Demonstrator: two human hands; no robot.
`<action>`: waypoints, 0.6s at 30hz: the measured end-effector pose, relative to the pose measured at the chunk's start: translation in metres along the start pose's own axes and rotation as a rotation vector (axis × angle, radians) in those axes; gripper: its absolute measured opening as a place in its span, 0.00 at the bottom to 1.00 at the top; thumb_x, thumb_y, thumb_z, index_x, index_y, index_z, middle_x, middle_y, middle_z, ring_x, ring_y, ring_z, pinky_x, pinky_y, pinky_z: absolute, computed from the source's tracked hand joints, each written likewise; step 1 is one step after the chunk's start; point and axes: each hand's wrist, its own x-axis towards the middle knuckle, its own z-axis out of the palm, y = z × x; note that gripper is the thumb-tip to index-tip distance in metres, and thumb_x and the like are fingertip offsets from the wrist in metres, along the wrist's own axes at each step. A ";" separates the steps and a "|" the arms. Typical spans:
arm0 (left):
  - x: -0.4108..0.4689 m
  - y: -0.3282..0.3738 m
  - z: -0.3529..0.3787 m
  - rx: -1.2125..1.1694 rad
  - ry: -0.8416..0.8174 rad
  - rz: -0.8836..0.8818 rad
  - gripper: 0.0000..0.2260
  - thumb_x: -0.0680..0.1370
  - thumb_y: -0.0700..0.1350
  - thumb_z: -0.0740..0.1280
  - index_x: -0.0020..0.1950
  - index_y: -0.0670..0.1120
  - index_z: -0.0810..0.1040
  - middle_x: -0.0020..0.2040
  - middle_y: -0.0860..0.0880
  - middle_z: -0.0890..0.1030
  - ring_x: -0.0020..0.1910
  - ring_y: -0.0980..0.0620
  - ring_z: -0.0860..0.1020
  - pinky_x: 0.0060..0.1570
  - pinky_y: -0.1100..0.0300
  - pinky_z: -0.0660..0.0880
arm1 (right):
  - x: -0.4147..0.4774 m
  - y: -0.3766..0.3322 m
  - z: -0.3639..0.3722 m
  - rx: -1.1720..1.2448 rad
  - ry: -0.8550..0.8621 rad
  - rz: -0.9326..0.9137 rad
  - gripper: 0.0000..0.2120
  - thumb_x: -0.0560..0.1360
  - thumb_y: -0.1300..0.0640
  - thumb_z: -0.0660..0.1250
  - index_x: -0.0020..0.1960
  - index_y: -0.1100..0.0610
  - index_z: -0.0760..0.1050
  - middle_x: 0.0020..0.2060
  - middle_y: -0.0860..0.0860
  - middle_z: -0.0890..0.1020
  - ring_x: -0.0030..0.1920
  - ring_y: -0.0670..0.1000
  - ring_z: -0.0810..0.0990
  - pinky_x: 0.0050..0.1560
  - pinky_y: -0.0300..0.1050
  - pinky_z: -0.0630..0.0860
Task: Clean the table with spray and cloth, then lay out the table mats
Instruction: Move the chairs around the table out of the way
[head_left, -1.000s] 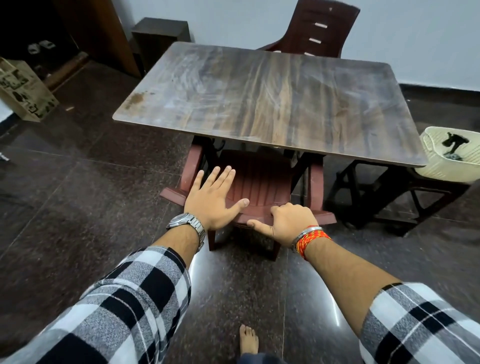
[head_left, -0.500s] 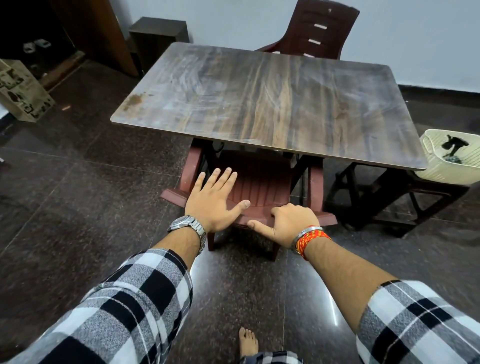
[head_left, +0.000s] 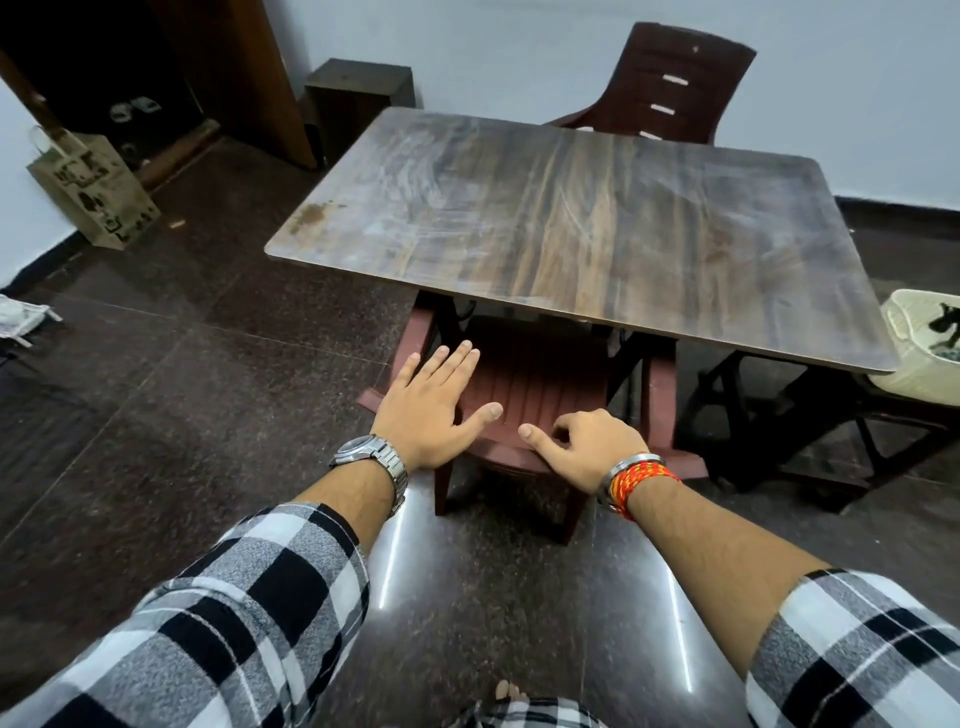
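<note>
I am reaching both hands out over a red chair (head_left: 545, 374) that is sitting tucked under the near edge of the streaky wooden table (head_left: 571, 234). My left hand (head_left: 434, 410) is spreading flat, fingers straight; my right hand (head_left: 582, 447) is curling its fingers, gripping nothing.

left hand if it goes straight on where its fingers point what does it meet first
The left hand likely meets the near edge of the wooden table, above the maroon plastic chair; depth is unclear.
</note>
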 end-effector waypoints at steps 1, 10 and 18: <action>0.000 -0.008 -0.006 0.010 0.004 -0.007 0.39 0.73 0.72 0.41 0.80 0.52 0.48 0.79 0.57 0.47 0.78 0.56 0.45 0.76 0.52 0.39 | 0.005 -0.005 0.000 0.010 0.008 0.003 0.35 0.72 0.24 0.49 0.42 0.53 0.78 0.42 0.53 0.84 0.47 0.58 0.82 0.40 0.45 0.73; 0.028 -0.119 -0.044 0.027 0.084 -0.094 0.37 0.74 0.70 0.41 0.80 0.53 0.47 0.79 0.57 0.47 0.78 0.56 0.45 0.76 0.50 0.41 | 0.098 -0.094 0.003 0.048 -0.025 -0.043 0.27 0.76 0.32 0.53 0.47 0.53 0.80 0.43 0.52 0.84 0.46 0.57 0.83 0.43 0.47 0.78; 0.099 -0.296 -0.083 0.076 0.140 -0.138 0.34 0.78 0.67 0.44 0.80 0.51 0.47 0.80 0.53 0.50 0.78 0.51 0.48 0.76 0.49 0.42 | 0.251 -0.228 0.013 0.048 0.246 -0.107 0.28 0.77 0.45 0.60 0.70 0.63 0.70 0.68 0.60 0.74 0.70 0.60 0.70 0.71 0.51 0.64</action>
